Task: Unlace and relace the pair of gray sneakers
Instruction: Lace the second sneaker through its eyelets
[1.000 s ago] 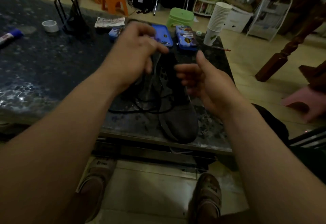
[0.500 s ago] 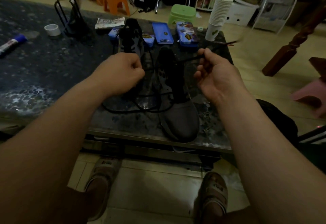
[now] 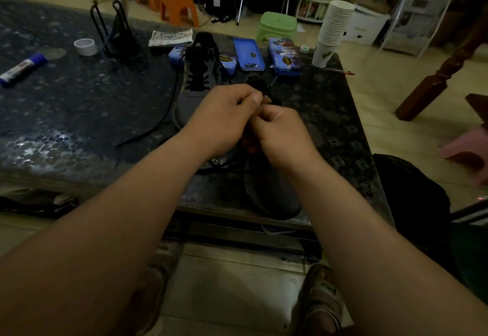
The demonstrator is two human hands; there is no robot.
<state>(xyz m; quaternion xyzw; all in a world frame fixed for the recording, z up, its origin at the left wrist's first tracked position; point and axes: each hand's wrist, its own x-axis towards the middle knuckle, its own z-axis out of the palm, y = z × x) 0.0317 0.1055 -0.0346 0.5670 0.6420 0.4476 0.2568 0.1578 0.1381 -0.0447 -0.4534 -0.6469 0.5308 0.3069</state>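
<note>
left hand (image 3: pixel 221 113), right hand (image 3: pixel 282 134) now together over near sneaker (image 3: pixel 274 198), both tight on lace (image 3: pixel 223 163)

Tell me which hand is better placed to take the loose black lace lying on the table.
Probably the left. The left hand is nearer the loose lace, which lies to its left; the right hand would have to reach across it.

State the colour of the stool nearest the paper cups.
The stool is light green; head view shows it.
</note>
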